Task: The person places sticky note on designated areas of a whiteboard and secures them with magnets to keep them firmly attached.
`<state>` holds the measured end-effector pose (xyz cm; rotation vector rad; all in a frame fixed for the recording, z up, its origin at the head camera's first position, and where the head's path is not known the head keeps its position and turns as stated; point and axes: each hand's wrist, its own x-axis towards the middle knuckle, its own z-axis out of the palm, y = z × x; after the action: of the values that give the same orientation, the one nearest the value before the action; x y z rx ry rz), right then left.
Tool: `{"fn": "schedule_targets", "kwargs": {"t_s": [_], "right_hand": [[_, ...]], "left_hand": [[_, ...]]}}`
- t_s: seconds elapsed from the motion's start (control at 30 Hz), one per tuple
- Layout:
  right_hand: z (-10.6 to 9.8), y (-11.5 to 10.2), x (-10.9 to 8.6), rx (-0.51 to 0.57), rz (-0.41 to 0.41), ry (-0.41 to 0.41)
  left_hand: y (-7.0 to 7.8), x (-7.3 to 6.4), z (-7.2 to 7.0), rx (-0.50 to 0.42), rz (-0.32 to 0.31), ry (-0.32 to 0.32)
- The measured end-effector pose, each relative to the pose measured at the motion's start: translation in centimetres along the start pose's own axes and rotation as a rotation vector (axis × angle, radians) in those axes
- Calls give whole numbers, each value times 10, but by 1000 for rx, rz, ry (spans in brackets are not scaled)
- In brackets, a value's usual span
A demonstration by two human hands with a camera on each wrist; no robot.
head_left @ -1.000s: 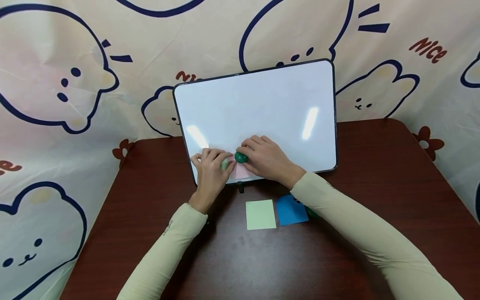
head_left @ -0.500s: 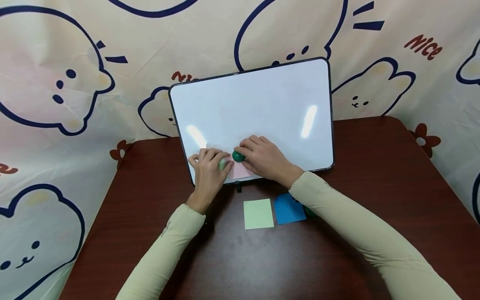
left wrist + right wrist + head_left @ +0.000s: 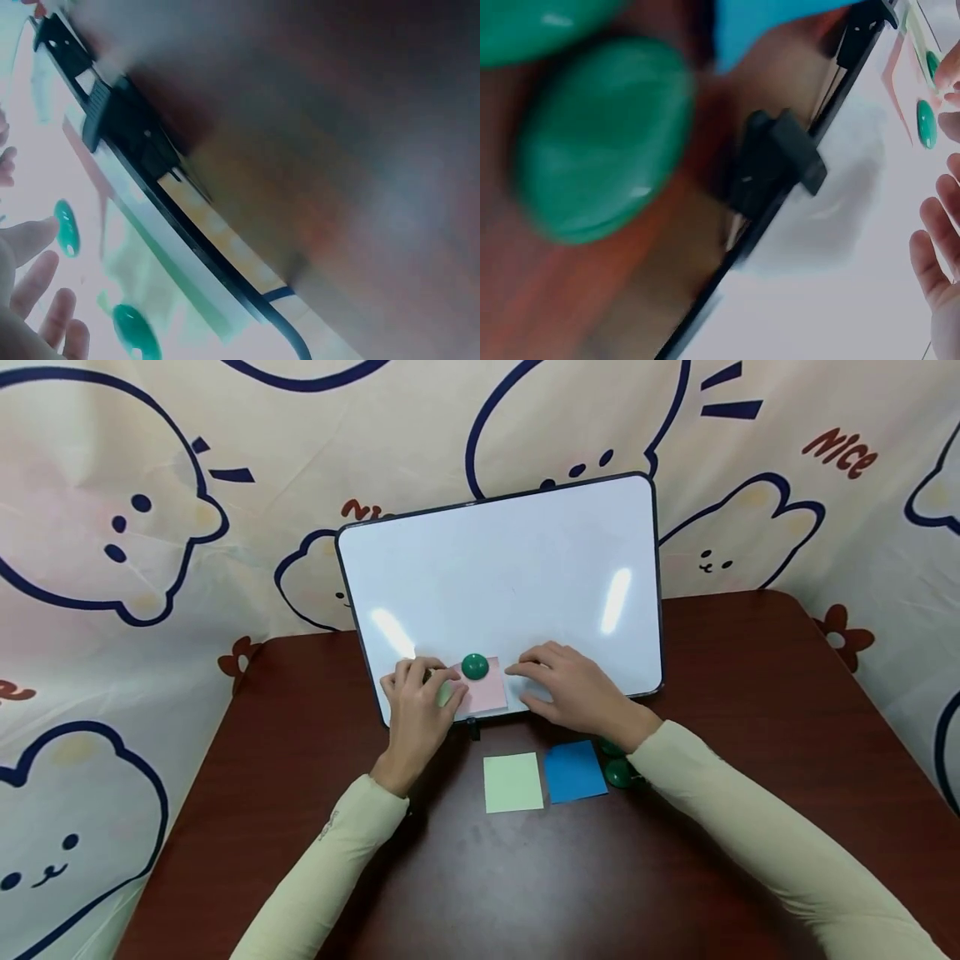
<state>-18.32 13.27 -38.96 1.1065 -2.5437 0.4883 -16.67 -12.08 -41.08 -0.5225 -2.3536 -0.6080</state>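
Observation:
A whiteboard (image 3: 555,585) leans back on the table, a pink sticky note (image 3: 491,692) on its lower part. A round green magnet (image 3: 475,667) sits on the pink note's upper part. My left hand (image 3: 420,702) rests with arched, spread fingers over a light green sticky note (image 3: 150,262) just left of the pink one, partly hiding it. Another green magnet (image 3: 136,332) lies on that note beside the fingers. My right hand (image 3: 573,689) hovers by the board, right of the pink note, fingers apart and holding nothing.
On the table before the board lie a loose light green note (image 3: 513,782) and a blue note (image 3: 576,772). Green magnets (image 3: 619,772) sit beside the blue one, partly under the right sleeve. Black clips (image 3: 780,161) grip the board's lower edge. A patterned cloth (image 3: 165,693) hangs behind.
My right hand has let go of the green magnet and moved right, leaving the magnet on the pink note. My left hand stays in place. More table magnets show beside the right sleeve.

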Motion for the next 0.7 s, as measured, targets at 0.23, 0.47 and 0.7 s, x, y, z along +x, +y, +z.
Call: {"fn": "schedule_targets", "kwargs": {"t_s": [0.23, 0.47, 0.7], "right_hand": [[-9, 10, -33, 22, 15, -55], [-13, 22, -64, 39, -2, -116], [-19, 31, -90, 31, -29, -203]], "left_hand": [[16, -14, -8, -51, -4, -113], [31, -29, -14, -17, -54, -440], [35, -33, -13, -38, -105, -675]]}}
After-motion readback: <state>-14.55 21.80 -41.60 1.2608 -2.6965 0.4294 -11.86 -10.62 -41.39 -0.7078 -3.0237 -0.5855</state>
